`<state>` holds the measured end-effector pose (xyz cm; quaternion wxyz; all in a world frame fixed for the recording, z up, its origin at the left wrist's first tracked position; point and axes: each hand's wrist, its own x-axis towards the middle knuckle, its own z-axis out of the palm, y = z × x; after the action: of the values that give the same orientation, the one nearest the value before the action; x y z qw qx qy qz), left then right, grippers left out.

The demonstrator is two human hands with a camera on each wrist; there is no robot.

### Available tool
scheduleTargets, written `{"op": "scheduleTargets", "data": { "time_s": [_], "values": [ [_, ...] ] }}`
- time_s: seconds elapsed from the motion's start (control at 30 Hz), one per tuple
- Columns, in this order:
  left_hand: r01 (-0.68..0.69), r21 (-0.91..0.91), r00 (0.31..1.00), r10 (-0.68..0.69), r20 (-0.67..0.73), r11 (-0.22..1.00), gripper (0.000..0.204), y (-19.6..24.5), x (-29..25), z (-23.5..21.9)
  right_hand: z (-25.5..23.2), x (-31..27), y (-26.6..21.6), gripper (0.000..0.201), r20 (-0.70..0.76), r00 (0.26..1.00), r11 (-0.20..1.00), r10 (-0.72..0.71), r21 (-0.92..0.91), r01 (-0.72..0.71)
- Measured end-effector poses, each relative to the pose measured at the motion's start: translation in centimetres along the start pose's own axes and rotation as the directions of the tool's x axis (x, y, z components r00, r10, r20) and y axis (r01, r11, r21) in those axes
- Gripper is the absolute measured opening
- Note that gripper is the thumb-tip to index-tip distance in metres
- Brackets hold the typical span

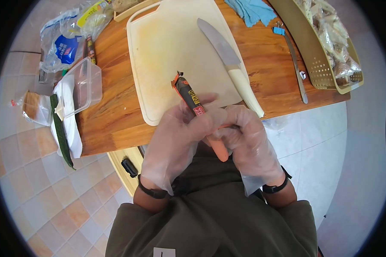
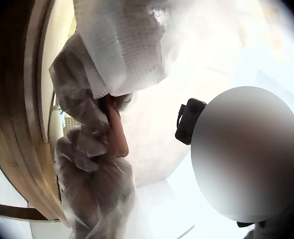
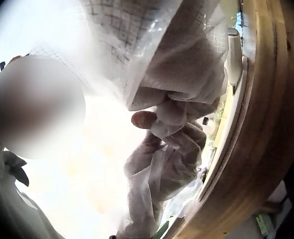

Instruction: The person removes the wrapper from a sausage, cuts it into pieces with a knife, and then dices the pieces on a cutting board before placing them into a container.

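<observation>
Both hands wear clear plastic gloves and meet around a sausage point(image 1: 219, 150) near the table's front edge. Its upper part is still in a dark printed wrapper point(image 1: 187, 91), while the pink lower end is bare and points toward the person's body. The left hand point(image 1: 171, 130) grips the wrapped part. Beside it, the right hand point(image 1: 253, 137) has curled fingers pinching at the edge of the wrapper, by the bare part. In the left wrist view the bare sausage point(image 2: 118, 137) juts out between the gloves; its rounded tip point(image 3: 143, 119) shows in the right wrist view.
Behind the hands lies a white cutting board point(image 1: 158, 55) with a knife point(image 1: 221, 43) on its right side. To the left are a clear plastic box point(image 1: 90, 85), a cucumber point(image 1: 61, 132) and plastic packaging point(image 1: 64, 43). A basket point(image 1: 326, 77) of wrapped items stands right.
</observation>
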<state>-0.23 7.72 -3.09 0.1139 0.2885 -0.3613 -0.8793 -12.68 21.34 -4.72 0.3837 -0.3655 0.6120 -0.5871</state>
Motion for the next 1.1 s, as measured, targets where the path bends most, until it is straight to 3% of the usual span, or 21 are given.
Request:
{"op": "scheduleTargets", "data": {
  "time_s": [0.07,0.13,0.27,0.33,0.37,0.47,0.53,0.67,0.73,0.87,1.1],
  "values": [
    [-0.012,0.048,1.000,0.012,-0.008,0.999,0.058,0.5,0.1,0.4,-0.1,0.1,-0.5,0.007,0.019,1.000,0.999,-0.025,-0.032,0.025],
    [-0.155,0.106,0.980,0.167,-0.111,0.982,0.054,0.8,0.4,1.2,-0.2,-0.1,-1.0,0.008,0.072,0.991,0.994,-0.109,0.020,0.108],
    [-0.251,0.002,0.934,0.243,-0.262,0.968,0.040,0.7,1.5,1.6,-0.3,0.4,-1.5,0.009,0.138,0.979,0.989,-0.147,0.019,0.146],
    [-0.149,0.025,0.975,0.151,-0.161,0.989,0.033,0.5,1.4,0.9,-0.1,0.4,-1.8,0.010,0.170,0.985,1.000,-0.012,0.028,0.007],
    [-0.148,0.022,0.975,0.150,-0.166,0.989,0.033,0.3,1.5,0.7,-0.1,0.4,-1.9,0.010,0.175,0.985,1.000,-0.008,0.028,0.003],
    [-0.169,-0.043,0.974,0.160,-0.160,0.985,0.031,0.0,1.6,0.5,-0.1,0.6,-1.7,0.010,0.166,0.984,0.995,-0.061,-0.067,0.073],
    [-0.106,-0.045,0.987,0.100,-0.127,0.993,0.035,0.0,1.4,0.4,0.1,0.5,-1.0,0.011,0.132,0.983,0.987,-0.129,-0.081,0.141],
    [-0.186,-0.043,0.972,0.178,-0.153,0.982,0.040,-0.5,1.7,0.7,0.2,0.2,-0.4,0.012,0.049,0.994,0.985,-0.099,-0.135,0.105],
    [-0.132,-0.019,0.985,0.129,-0.110,0.991,0.043,-0.9,1.8,0.0,0.0,0.4,-0.3,0.015,0.067,0.984,0.970,-0.166,-0.171,0.175],
    [-0.049,-0.103,0.996,0.041,-0.082,0.993,0.043,-0.8,1.3,0.3,0.2,0.7,-0.6,0.013,0.047,0.985,0.964,-0.164,-0.206,0.170],
    [-0.058,-0.109,0.983,0.037,-0.180,0.992,0.030,-0.6,1.1,1.1,0.5,1.7,-1.2,0.012,0.069,0.964,0.885,-0.258,-0.383,0.265]
  ]
}}
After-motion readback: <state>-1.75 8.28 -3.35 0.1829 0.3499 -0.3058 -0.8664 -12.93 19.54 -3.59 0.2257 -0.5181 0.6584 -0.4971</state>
